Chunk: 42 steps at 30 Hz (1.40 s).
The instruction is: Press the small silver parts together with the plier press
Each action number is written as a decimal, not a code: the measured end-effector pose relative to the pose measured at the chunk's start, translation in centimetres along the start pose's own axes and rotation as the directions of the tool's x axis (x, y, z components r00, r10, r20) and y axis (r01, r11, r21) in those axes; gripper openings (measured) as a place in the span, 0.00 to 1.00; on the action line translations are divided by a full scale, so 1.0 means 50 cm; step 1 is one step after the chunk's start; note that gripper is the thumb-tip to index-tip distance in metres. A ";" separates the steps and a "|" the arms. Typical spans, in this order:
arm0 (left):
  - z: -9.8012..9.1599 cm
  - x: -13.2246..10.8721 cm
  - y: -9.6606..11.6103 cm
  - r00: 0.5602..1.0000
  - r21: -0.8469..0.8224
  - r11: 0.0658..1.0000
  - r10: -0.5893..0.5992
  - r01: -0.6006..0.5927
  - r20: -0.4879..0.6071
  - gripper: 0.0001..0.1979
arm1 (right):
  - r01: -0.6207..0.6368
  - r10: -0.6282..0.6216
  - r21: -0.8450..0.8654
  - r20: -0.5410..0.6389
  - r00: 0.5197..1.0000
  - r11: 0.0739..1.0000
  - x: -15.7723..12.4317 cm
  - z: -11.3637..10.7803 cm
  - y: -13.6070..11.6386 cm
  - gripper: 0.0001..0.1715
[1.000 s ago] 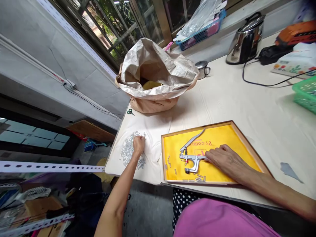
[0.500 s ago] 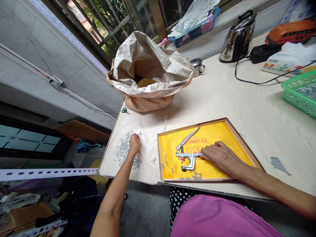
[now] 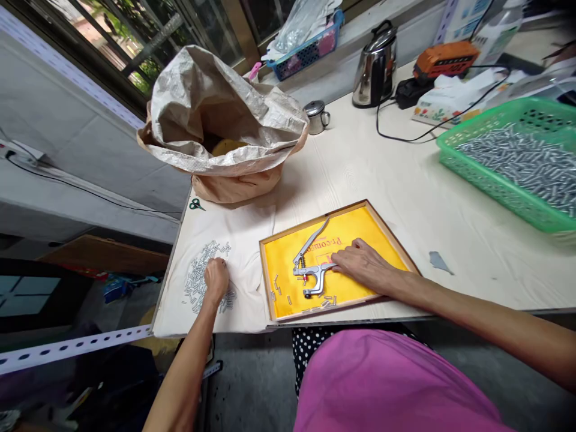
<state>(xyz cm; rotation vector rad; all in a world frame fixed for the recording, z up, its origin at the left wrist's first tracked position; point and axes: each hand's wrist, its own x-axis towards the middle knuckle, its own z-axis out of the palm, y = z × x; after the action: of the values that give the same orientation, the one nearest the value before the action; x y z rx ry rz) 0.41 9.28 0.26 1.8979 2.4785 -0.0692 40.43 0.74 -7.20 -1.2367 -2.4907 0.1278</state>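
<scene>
On the table's left part my left hand (image 3: 216, 277) is closed at a pile of small metal tubes (image 3: 194, 279). Its fingertips are hidden, so whatever they pinch does not show. My right hand (image 3: 363, 263) is closed around the rear grip of grey metal hand-press pliers (image 3: 320, 277). The long upper lever of these pliers stands raised and apart from the grip, with a spring below it. They rest in a shallow wooden-rimmed tray (image 3: 264, 273) with a yellow bottom. Several loose metal tubes (image 3: 327, 302) lie in the tray near its front and left sides.
A large paper-like sack (image 3: 234, 180) stands open behind the pile, with small green scissors (image 3: 197, 204) beside it. To the right is a green basket (image 3: 495, 191) full of metal pieces. A lidded metal cup (image 3: 317, 118) and a kettle (image 3: 374, 69) stand at the back.
The view has turned to the right, bringing more of the green basket into sight. My left hand remains at the pile, and my right hand keeps its hold on the pliers.
</scene>
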 end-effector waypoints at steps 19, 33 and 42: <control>0.025 -0.287 0.262 0.907 -0.847 0.451 0.164 0.281 0.388 0.20 | 0.135 -0.161 -0.186 -0.131 0.978 0.973 -0.004 -0.070 -0.015 0.18; 0.042 -0.289 0.272 0.883 -0.808 0.509 0.176 0.298 0.436 0.13 | 0.080 -0.100 -0.170 -0.108 0.989 0.982 -0.005 -0.047 -0.007 0.15; 0.018 -0.283 0.287 0.765 -0.717 0.557 0.208 0.419 0.609 0.14 | 0.017 -0.014 -0.162 0.022 1.000 0.987 -0.007 -0.040 -0.002 0.11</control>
<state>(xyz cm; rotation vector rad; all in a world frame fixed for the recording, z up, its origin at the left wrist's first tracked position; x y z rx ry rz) 17.93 -0.68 -0.36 1.0207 1.6378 0.3469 41.25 0.24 -5.38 -1.2844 -2.5709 -0.0682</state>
